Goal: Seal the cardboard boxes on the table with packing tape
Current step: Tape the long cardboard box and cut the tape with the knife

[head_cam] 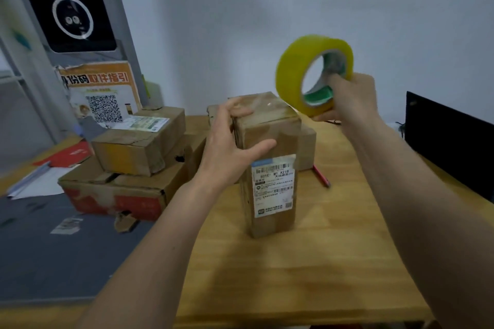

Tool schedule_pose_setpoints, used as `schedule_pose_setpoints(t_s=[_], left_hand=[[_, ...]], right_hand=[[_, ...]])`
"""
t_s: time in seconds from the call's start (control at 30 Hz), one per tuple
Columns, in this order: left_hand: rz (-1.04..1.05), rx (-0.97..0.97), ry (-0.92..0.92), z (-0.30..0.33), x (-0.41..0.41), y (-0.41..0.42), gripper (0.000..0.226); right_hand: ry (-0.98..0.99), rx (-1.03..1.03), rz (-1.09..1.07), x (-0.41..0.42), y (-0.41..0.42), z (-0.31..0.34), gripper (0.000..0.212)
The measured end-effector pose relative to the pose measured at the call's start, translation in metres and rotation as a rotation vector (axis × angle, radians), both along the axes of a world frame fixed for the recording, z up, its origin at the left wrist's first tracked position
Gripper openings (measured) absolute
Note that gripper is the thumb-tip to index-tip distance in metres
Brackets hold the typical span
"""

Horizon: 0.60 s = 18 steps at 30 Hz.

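**boxwatcher:** So what's the grip situation? From where I'm standing the left hand (232, 147) is wrapped round the top of the tall box (268, 165), fingers curled over the top left edge and thumb pressed across the front face just above the shipping label (274, 185). The box stands upright on the wooden table (307, 262).

**tapeguy22:** Yep. And the right hand (352, 99) pinches the roll of tape (312, 75), fingers hooked through the core, thumb underneath on the outer side. The roll is up in the air, just right of and above the box top, yellow with a green inner ring. Can't tell whether a strip runs from it to the box.

**boxwatcher:** What's around the held box?

**tapeguy22:** Left of the left hand there's a stack: a small box (139, 141) with a label sitting on top of a flat box (117, 189) with red print. Behind the gripped box a bit more cardboard pokes out on both sides. A red pen (322, 176) lies on the wood just right of the box, below the tape hand.

**boxwatcher:** And the room?

**tapeguy22:** Plain white wall (267, 8) at the back. Further left of the stack a grey mat (53, 248) covers that part of the surface, with some papers (34, 181) on it. Behind those, an orange poster (99, 93) with a QR code leans on a metal frame. Far right of the tape hand, a black screen (449, 144) edge.
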<state>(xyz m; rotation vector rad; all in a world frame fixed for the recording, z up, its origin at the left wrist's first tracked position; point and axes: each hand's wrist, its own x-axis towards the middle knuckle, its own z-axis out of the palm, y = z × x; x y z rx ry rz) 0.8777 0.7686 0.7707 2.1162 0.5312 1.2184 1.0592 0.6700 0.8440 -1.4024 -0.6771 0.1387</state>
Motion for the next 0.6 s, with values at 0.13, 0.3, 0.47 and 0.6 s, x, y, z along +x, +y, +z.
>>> schedule_pose_setpoints(t_s=[0.13,0.3,0.47,0.6], left_hand=[[0.006,0.043,0.027,0.0,0.004,-0.002,0.084],[0.013,0.114,0.056,0.001,0.006,-0.002,0.079],[0.007,0.141,0.076,0.001,0.004,-0.002,0.08],[-0.012,0.122,0.098,-0.001,0.005,-0.001,0.08]], right_hand=[[0.241,0.077,0.017,0.015,0.004,-0.018,0.01],[0.499,0.158,0.124,0.016,0.014,-0.025,0.025],[0.449,0.142,0.081,0.013,0.016,-0.025,0.025],[0.41,0.202,-0.014,0.005,0.009,-0.028,0.023]])
